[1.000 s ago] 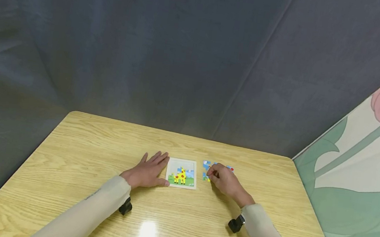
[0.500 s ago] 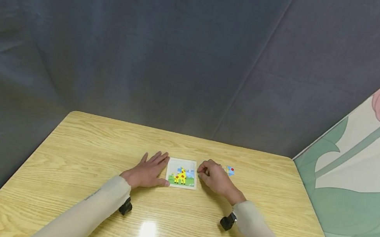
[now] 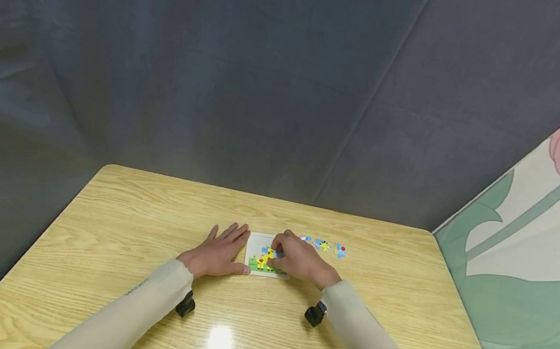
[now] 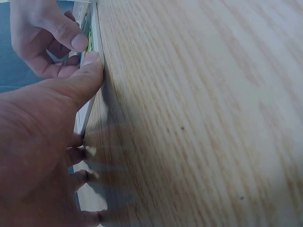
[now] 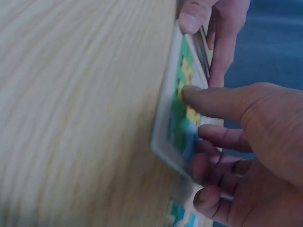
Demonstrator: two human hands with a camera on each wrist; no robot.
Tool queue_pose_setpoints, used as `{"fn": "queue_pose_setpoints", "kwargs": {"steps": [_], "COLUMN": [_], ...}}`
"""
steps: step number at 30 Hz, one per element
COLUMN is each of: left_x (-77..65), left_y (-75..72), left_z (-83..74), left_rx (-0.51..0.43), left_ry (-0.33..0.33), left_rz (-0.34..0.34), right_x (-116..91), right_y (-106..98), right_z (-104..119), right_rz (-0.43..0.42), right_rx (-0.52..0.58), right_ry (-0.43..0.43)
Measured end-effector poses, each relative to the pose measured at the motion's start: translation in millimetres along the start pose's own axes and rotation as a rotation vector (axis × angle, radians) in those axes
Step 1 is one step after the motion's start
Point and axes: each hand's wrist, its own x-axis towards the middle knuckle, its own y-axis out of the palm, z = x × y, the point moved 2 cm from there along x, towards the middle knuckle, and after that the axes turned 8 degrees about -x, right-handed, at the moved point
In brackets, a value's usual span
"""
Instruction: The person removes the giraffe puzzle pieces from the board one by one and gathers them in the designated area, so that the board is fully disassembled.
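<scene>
A small square jigsaw board (image 3: 256, 240) with a pale frame lies on the wooden table, showing part of a yellow giraffe on green grass. My left hand (image 3: 219, 253) rests flat beside its left edge, fingers spread, the thumb on the lower left corner of the frame. Over the right half of the board is my right hand (image 3: 298, 258), its thumb and curled fingers pinching a puzzle piece that they mostly hide. In the right wrist view the right thumb (image 5: 213, 101) is at the yellow part of the picture (image 5: 184, 71).
Several loose puzzle pieces (image 3: 322, 245) lie right of the board, behind the right hand. A dark curtain (image 3: 249, 79) hangs past the table's (image 3: 152, 200) far edge. A wall with a flower pattern (image 3: 533, 272) stands at the right.
My right hand has moved left from the loose pieces to over the board, taking one piece with it. The left hand has stayed in place.
</scene>
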Motion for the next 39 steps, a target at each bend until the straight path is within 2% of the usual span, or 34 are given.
{"fn": "queue_pose_setpoints", "kwargs": {"steps": [5, 12, 18, 23, 27, 34, 39], "left_x": [0.5, 1.2, 1.5, 0.5, -0.3, -1.3, 0.1], "left_y": [0.2, -1.4, -2.1, -1.6, -1.4, -1.9, -1.8], "left_z": [1.3, -0.1, -0.5, 0.8, 0.3, -2.1, -2.0], "left_rx": [0.0, 0.007, 0.001, 0.008, 0.003, -0.005, -0.003], "left_ry": [0.001, 0.009, 0.012, 0.009, 0.006, 0.001, -0.006], "left_rz": [0.0, 0.001, 0.007, 0.007, 0.006, 0.008, 0.006], "right_x": [5.1, 7.2, 5.8, 3.9, 2.6, 2.1, 2.1], "right_y": [-3.4, -6.2, -3.4, 4.8, 9.8, 9.3, 3.9], "right_z": [5.4, 4.8, 3.5, 0.4, -2.1, -4.4, -6.2], "right_rz": [0.059, 0.089, 0.044, -0.028, -0.07, -0.087, -0.098], "right_rx": [0.009, 0.105, 0.168, 0.173, 0.209, 0.258, 0.335], "right_ry": [0.033, 0.035, 0.023, -0.043, -0.06, -0.116, -0.148]}}
